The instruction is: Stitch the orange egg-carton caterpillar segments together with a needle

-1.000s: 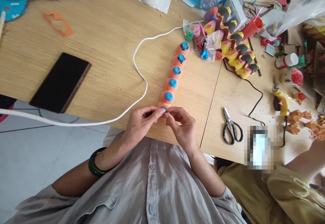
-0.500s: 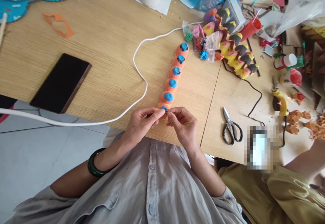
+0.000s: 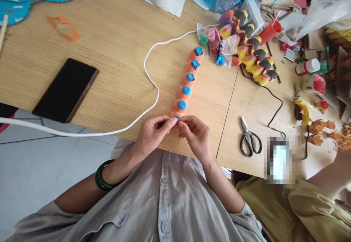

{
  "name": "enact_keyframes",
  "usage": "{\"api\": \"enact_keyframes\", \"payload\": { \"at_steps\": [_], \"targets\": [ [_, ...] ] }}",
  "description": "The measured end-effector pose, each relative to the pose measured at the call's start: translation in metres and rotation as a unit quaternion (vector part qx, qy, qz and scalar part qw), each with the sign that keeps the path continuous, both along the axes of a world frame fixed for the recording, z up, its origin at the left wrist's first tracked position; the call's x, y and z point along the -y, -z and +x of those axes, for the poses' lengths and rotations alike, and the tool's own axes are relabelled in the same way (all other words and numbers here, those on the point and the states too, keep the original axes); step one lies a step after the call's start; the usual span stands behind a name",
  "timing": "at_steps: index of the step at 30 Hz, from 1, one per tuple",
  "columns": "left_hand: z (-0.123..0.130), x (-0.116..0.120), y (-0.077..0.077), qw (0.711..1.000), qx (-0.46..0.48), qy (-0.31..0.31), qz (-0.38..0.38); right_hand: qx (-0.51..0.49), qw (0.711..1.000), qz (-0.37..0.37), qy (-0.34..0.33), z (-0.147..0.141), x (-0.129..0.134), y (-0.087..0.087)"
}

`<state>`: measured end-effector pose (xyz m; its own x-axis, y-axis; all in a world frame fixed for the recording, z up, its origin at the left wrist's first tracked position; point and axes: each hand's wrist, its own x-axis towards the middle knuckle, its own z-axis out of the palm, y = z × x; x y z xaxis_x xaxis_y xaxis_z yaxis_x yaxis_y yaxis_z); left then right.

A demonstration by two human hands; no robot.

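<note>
Orange strip (image 3: 184, 92), near end beneath pinched fingertips (image 3: 173, 121).

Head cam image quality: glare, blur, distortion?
Head view: soft light, no harsh shadows on the table; sheen on the olive garment; pixelated patch hides detail; right-edge clutter looks soft; detail between left hand and right hand too small to tell.

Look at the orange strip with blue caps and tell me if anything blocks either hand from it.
Nothing visible does: the left hand and right hand meet over the near end of the orange strip. The white cable curves by on the left.
</note>
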<state>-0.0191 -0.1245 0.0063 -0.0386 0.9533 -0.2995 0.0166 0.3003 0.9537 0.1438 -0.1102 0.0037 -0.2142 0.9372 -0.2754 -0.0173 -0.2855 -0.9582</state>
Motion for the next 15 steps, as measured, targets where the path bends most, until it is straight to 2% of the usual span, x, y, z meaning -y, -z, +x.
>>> {"api": "enact_keyframes", "payload": {
  "at_steps": [4, 11, 15],
  "targets": [
    [0.0012, -0.0006, -0.001, 1.0, -0.004, -0.002, 0.0, -0.001, 1.0, -0.009, 0.011, -0.0001, -0.001, -0.0018],
    [-0.0009, 0.0002, 0.002, 0.997, 0.068, -0.002, -0.041, -0.012, 0.998, -0.032, 0.044, -0.0003, -0.0047, -0.0051],
    [-0.0027, 0.002, 0.0024, 0.997, 0.071, 0.01, -0.033, -0.006, 0.998, -0.029, 0.052, 0.0003, -0.0055, -0.0048]
  ]
}}
